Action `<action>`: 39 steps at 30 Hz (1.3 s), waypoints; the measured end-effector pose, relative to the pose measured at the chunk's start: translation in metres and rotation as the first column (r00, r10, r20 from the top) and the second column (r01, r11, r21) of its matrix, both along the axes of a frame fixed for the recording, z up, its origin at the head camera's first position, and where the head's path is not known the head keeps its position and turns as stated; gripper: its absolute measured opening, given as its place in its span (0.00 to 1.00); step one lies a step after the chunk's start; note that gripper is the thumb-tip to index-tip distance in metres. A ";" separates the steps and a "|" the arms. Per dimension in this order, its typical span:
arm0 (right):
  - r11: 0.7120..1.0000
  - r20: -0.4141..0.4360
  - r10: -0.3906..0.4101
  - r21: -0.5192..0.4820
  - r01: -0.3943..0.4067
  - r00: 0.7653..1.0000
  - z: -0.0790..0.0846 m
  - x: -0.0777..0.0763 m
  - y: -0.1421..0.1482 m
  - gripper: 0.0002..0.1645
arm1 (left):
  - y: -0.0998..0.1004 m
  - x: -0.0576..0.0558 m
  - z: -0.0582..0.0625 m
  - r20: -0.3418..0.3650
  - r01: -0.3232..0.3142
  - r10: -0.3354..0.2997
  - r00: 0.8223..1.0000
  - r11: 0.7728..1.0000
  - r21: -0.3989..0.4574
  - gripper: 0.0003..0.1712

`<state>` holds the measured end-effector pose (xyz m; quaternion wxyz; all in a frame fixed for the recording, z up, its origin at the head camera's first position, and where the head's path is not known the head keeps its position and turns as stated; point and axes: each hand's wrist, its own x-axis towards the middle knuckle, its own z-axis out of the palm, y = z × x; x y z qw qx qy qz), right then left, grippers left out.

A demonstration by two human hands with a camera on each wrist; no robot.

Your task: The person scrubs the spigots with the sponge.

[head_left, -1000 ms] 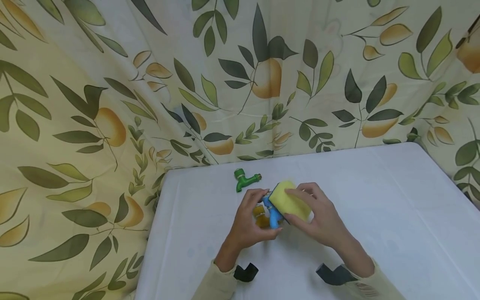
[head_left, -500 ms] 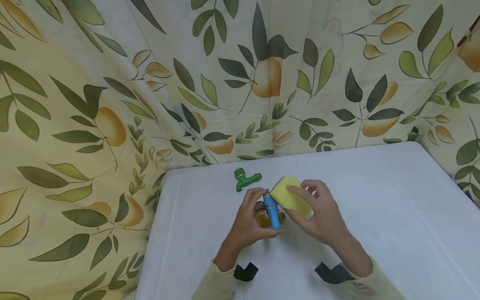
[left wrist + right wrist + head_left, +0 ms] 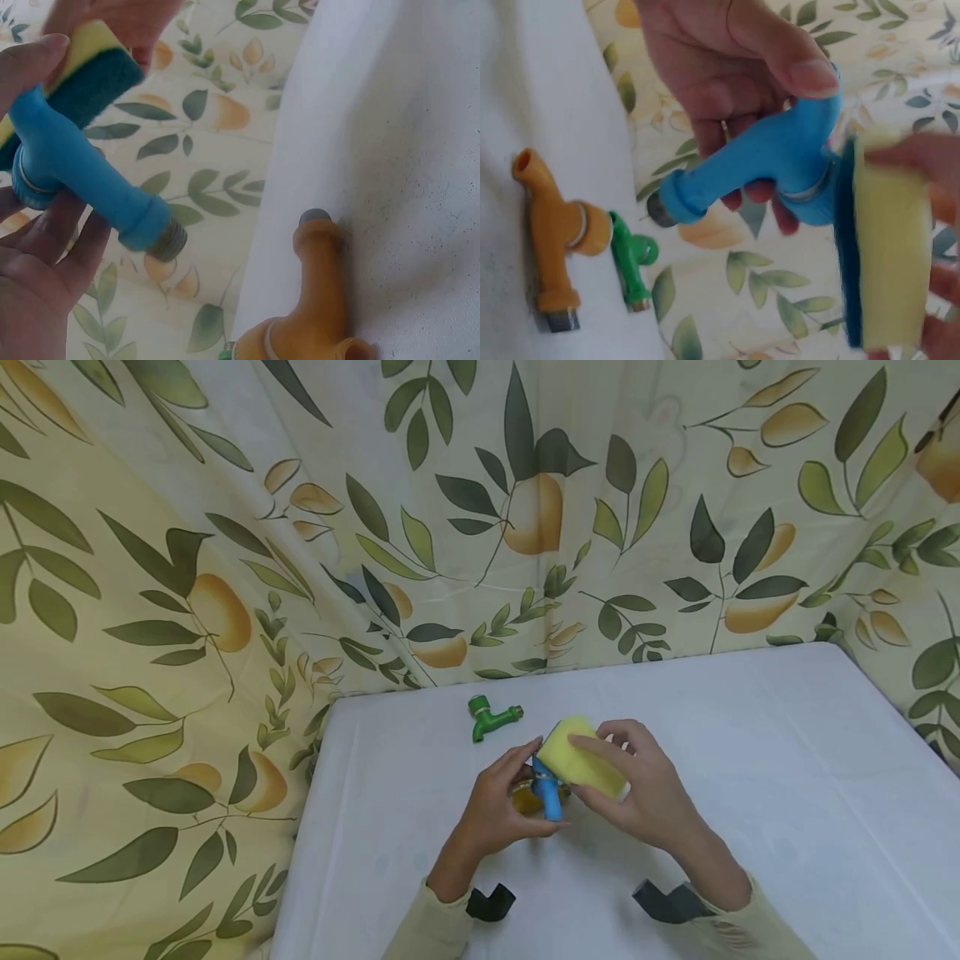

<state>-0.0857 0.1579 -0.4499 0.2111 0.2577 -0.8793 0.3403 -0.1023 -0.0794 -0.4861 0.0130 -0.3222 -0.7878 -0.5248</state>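
A blue plastic tap (image 3: 769, 154) with a grey threaded end is held between the thumb and fingers of my left hand (image 3: 495, 802), above the table. My right hand (image 3: 645, 785) pinches a sponge (image 3: 581, 756), yellow foam on one face and a dark green scouring layer on the other. In the right wrist view the scouring side lies right against the round end of the blue tap. An orange tap (image 3: 551, 232) rests on the table below the hands, partly covered by the blue one in the head view.
A green tap (image 3: 491, 720) lies farther back on the white-covered table (image 3: 405, 777). Behind the table hangs a curtain (image 3: 480, 527) printed with leaves and fruit. Black angled pieces (image 3: 491, 903) show beside both wrists.
The sponge has shifted back and forth slightly over the blue tap, which has turned a little in my left hand. The green tap lies still.
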 end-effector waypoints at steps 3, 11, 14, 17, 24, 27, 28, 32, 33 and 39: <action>0.993 0.045 0.120 -0.022 -0.119 0.992 0.002 0.002 0.003 0.35 | -0.001 0.000 0.000 0.021 0.000 0.000 1.000 1.000 0.020 0.58; 0.992 0.029 0.122 0.014 -0.122 0.992 0.005 0.002 0.005 0.35 | -0.002 -0.002 0.000 -0.025 -0.019 0.019 1.000 1.000 0.011 0.56; 0.987 0.032 0.160 0.005 -0.160 0.987 0.005 0.002 0.006 0.34 | -0.002 -0.002 0.000 -0.047 -0.009 0.009 0.999 1.000 0.005 0.57; 0.983 0.033 0.184 -0.001 -0.184 0.982 0.006 0.002 0.007 0.34 | -0.002 -0.002 0.001 -0.070 -0.012 0.012 0.997 1.000 -0.002 0.58; 0.974 0.041 0.225 -0.001 -0.225 0.974 0.003 0.004 0.009 0.35 | -0.002 -0.002 0.002 -0.061 -0.026 0.025 0.998 1.000 -0.013 0.58; 0.976 0.032 0.218 -0.001 -0.218 0.975 0.002 0.003 0.009 0.35 | -0.002 -0.002 0.003 -0.075 -0.029 0.028 0.997 0.999 -0.015 0.58; 0.977 0.027 0.215 0.001 -0.215 0.976 0.002 0.003 0.009 0.35 | -0.002 -0.002 0.003 -0.082 -0.029 0.028 0.996 0.999 -0.016 0.59; 0.985 0.001 0.170 0.010 -0.170 0.985 0.001 0.001 0.008 0.35 | -0.003 -0.002 0.004 -0.091 -0.031 0.030 0.995 0.999 -0.017 0.58; 0.990 -0.011 0.140 0.012 -0.140 0.990 0.001 0.001 0.007 0.36 | -0.004 -0.002 0.004 -0.093 -0.032 0.030 0.995 0.999 -0.015 0.58; 0.998 -0.010 0.057 -0.005 -0.057 0.998 0.001 -0.001 0.006 0.37 | -0.003 -0.002 0.006 -0.089 -0.022 0.021 0.996 1.000 -0.007 0.58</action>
